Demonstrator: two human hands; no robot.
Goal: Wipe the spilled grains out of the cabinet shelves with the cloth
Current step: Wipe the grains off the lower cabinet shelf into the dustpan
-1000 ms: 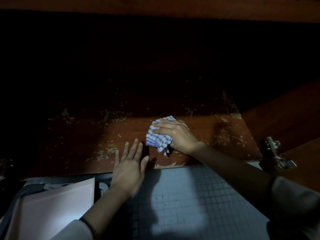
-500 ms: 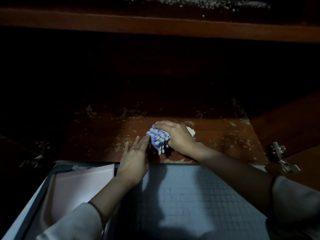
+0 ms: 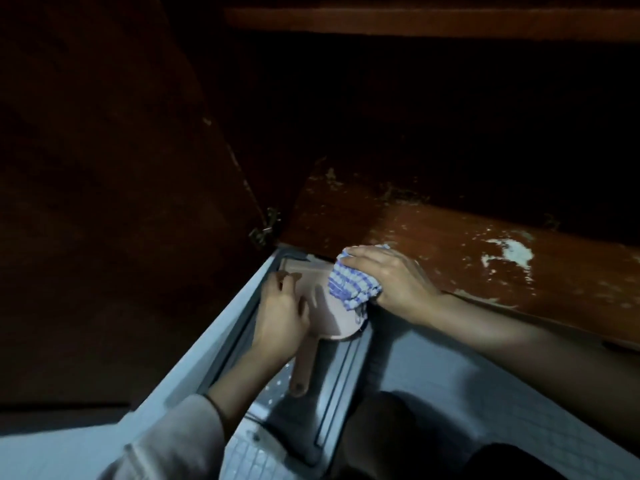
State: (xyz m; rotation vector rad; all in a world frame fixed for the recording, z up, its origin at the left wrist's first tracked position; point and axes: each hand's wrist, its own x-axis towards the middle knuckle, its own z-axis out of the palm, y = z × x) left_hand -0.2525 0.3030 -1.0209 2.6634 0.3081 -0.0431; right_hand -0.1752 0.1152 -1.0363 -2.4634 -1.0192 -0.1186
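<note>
Open cabinet door (image 3: 121, 202) at the left, its hinge (image 3: 265, 226) beside the lower shelf's near left corner; the lower shelf (image 3: 433, 244) runs rightward from there, an upper shelf (image 3: 433, 24) above it; the right hand (image 3: 391, 275) sits at the lower shelf's front edge, gripping the cloth (image 3: 349, 289), which hangs over that edge; just below lies the dustpan (image 3: 337, 323), handle toward the viewer; the left hand (image 3: 280, 317) holds its left side; spilled grains (image 3: 512, 252) lie on the shelf, right of both hands.
</note>
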